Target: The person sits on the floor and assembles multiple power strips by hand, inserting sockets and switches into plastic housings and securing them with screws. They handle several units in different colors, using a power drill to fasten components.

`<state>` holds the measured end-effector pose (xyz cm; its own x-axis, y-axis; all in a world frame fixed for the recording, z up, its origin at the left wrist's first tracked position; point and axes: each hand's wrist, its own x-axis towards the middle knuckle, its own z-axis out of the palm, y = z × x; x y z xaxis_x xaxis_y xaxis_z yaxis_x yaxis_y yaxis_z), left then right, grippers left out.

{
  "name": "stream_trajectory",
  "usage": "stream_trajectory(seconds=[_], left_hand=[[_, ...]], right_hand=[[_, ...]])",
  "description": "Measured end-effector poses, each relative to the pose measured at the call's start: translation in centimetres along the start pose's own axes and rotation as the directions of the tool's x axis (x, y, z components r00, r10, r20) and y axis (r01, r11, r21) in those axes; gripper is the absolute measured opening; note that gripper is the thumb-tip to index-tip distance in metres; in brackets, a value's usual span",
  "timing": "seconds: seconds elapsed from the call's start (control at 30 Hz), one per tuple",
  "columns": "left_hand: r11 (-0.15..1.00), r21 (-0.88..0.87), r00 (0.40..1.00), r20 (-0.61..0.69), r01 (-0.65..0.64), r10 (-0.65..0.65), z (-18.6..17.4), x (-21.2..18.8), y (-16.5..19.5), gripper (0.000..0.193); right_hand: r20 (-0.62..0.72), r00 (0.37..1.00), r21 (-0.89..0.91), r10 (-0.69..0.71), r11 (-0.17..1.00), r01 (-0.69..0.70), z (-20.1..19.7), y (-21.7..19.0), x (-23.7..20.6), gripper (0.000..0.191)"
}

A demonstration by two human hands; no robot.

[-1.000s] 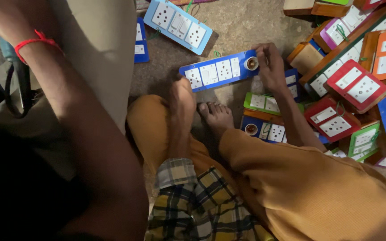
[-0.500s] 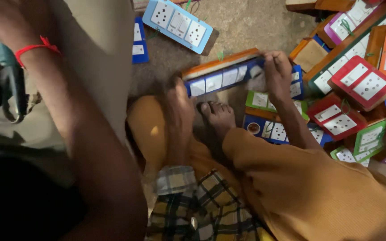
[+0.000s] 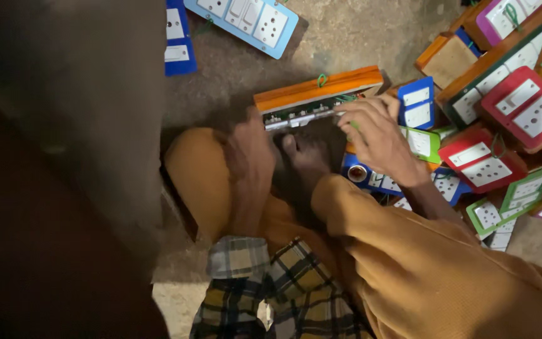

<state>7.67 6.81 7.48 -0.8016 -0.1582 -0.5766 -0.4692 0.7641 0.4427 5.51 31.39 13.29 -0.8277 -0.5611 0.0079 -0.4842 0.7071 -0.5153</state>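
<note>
On the floor (image 3: 352, 37), just past the bare feet (image 3: 252, 150), a long switch board (image 3: 318, 94) stood on its edge w/ the orange wood side up and the wires at the back showing. The right hand (image 3: 377, 135) had its fingers (image 3: 354, 117) curled on the board's right end, holding it up. The left arm (image 3: 64, 188) was a big dark blur at the side (its hand was out of view, so I can't tell about those fingers). Step in hand, I think: the board tipped up so the back could be seen. A next move would need a firm hold, as the board looked wobbly. Lots of small boards (image 3: 509, 107) lay near, and a blue board (image 3: 246, 19) sat apart.
</note>
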Motion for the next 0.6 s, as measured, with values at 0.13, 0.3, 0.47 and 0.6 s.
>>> stream_trajectory(seconds=[0.13,0.3,0.47,0.6], left_hand=[[0.999,-0.011,0.997,-0.060,-0.050,0.049,-0.3,-0.1,0.3,0.017],[0.998,0.047,1.000,0.007,0.031,-0.031,0.0,-0.1,0.5,0.020],[0.997,0.028,0.997,0.032,0.069,-0.070,-0.9,-0.4,1.3,0.026],[0.995,0.060,0.994,0.068,0.078,-0.082,-1.2,-0.3,1.4,0.022]], right_hand=[[0.152,0.988,0.062,0.027,0.997,-0.036,0.0,0.0,0.9,0.007],[0.253,0.967,0.100,0.012,0.994,-0.039,-0.2,0.8,1.4,0.010],[0.333,0.943,0.079,-0.023,0.997,-0.004,-0.2,1.7,1.7,0.012],[0.342,0.938,0.068,-0.049,0.997,0.027,0.1,2.4,1.5,0.014]])
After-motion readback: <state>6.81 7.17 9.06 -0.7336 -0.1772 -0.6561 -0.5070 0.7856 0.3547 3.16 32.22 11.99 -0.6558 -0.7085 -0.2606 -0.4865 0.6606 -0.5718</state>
